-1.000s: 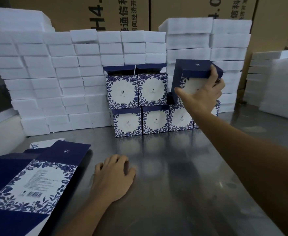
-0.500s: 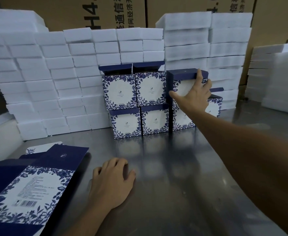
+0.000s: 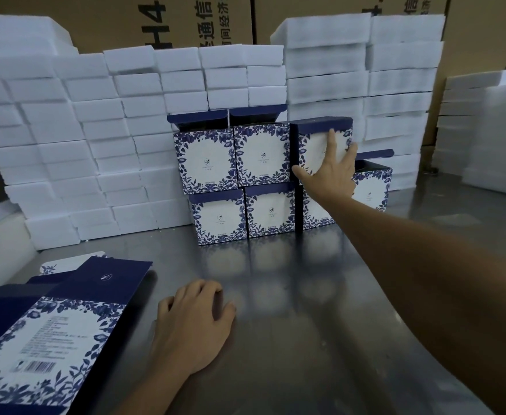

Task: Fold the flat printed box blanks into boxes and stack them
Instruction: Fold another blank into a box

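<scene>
A: What's around the work?

B: A shiny steel table fills the view; white foam blocks are walled up along its far edge from nine o'clock round to two, with brown printed cartons behind them at twelve.

A: Start at the left, then.

B: At eight o'clock a stack of flat box blanks lies on the table, navy panels and a blue floral border round white print, barcode facing up; just to its right, near six o'clock, the left hand rests palm-down on the bare steel, fingers loosely curled and holding nothing.

A: And the folded ones?

B: At twelve o'clock the folded boxes stand in two rows against the foam, upper row sitting on the lower, two top flaps standing open; the newest box is at the right end of the upper row, touching its neighbour.

A: The right hand?

B: The right hand is spread flat against that box's front face, fingers straight, pressing rather than gripping; a lone box at one o'clock, partly hidden by the hand, seems to sit a little further back.
</scene>
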`<action>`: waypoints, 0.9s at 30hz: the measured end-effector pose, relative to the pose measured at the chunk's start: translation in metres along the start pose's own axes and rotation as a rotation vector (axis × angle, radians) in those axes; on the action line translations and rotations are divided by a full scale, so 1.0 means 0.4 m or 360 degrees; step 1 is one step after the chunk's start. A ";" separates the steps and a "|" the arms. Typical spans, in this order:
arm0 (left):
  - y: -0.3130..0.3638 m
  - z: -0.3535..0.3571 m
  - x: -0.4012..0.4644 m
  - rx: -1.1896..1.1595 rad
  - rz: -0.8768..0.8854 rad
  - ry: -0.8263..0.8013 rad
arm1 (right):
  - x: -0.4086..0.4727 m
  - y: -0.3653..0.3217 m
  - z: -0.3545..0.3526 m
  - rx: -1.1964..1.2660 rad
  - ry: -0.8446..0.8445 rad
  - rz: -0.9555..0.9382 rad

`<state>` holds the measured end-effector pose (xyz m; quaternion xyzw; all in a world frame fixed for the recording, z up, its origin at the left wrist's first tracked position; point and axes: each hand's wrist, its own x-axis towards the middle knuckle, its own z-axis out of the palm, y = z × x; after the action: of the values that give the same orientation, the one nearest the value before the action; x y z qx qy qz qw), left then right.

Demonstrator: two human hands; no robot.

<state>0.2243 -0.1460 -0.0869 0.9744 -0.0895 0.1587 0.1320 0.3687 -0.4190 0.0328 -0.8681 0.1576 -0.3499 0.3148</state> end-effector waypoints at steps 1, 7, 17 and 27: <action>0.000 0.001 0.001 -0.0002 -0.0001 -0.0002 | -0.005 0.004 0.005 -0.0041 -0.0035 -0.0007; 0.001 0.000 0.001 -0.0002 -0.0005 -0.0013 | -0.028 0.031 0.034 -0.0267 -0.0404 -0.0062; 0.003 -0.003 0.001 -0.0016 -0.0001 -0.0023 | -0.087 0.061 0.048 -0.0198 -0.0356 -0.0103; 0.005 -0.003 0.000 -0.0051 -0.0026 0.0023 | -0.307 0.081 0.094 0.0766 -0.0448 0.0428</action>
<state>0.2235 -0.1473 -0.0854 0.9717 -0.0830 0.1633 0.1494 0.3069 -0.3663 -0.0719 -0.7800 0.1385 -0.2088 0.5735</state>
